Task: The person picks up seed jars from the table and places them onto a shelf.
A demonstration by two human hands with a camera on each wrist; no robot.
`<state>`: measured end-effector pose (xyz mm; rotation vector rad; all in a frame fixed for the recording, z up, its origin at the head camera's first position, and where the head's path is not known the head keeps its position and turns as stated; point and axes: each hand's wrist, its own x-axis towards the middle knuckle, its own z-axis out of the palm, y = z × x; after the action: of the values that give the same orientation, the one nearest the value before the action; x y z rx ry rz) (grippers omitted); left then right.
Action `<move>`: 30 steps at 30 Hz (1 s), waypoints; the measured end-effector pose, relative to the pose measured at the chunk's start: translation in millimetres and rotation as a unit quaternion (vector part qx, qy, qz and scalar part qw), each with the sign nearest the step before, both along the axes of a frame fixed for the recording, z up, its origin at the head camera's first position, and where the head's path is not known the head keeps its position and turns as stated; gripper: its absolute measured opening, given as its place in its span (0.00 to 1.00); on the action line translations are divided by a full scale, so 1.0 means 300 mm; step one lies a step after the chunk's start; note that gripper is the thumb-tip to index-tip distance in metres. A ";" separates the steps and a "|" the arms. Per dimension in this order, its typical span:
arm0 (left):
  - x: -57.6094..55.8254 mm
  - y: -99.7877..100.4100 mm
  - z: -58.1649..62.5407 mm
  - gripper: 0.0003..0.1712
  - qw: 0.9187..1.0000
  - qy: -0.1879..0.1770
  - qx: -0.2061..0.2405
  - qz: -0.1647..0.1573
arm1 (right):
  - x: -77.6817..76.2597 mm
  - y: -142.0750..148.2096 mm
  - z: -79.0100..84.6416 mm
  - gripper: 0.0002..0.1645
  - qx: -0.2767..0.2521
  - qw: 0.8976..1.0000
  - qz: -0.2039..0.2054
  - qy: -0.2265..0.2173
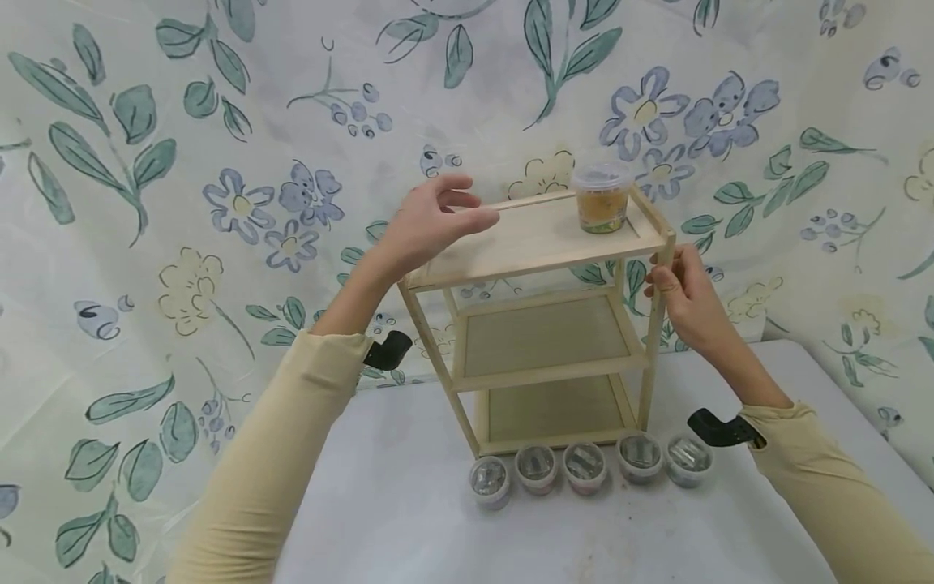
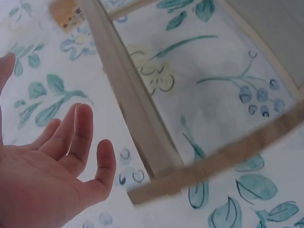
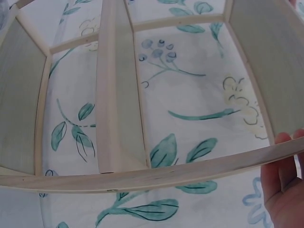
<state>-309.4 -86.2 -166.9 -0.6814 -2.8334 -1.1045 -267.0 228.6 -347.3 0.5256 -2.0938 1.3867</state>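
A light wooden three-tier shelf [image 1: 540, 373] stands on the white table. My right hand [image 1: 689, 296] grips its right front post just below the top, and in the right wrist view the fingers [image 3: 280, 173] wrap the wooden post. Over the left end of the top board hovers my left hand [image 1: 441, 219], fingers spread and loosely bent, holding nothing. The left wrist view shows that hand's palm [image 2: 42, 185] beside the shelf frame. A clear lidded tub [image 1: 601, 199] with yellow-orange contents sits at the right end of the top board.
Several small lidded tubs [image 1: 584, 468] stand in a row on the white table [image 1: 409, 503], close in front of the shelf's base. Behind the shelf hangs a floral-print sheet [image 1: 241, 122]. Dark straps with camera mounts [image 1: 722, 430] sit at both wrists.
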 end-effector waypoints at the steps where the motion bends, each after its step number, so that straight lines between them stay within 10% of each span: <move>1: 0.010 -0.019 0.000 0.44 1.000 0.004 0.003 0.003 | -0.001 0.000 0.000 0.18 0.000 1.000 0.000 0.001; 15: 0.141 -0.248 -0.051 0.41 0.996 0.046 0.048 0.054 | 0.002 -0.003 0.001 0.18 0.006 1.000 -0.007 0.013; 30: 0.227 -0.435 -0.309 0.39 0.990 0.070 0.068 0.099 | -0.011 0.003 -0.011 0.20 -0.009 1.000 0.004 0.020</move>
<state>-241.5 -216.8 -259.6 -0.4391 -2.6126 -1.1532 -270.3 229.6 -350.4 0.5512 -2.0467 1.3872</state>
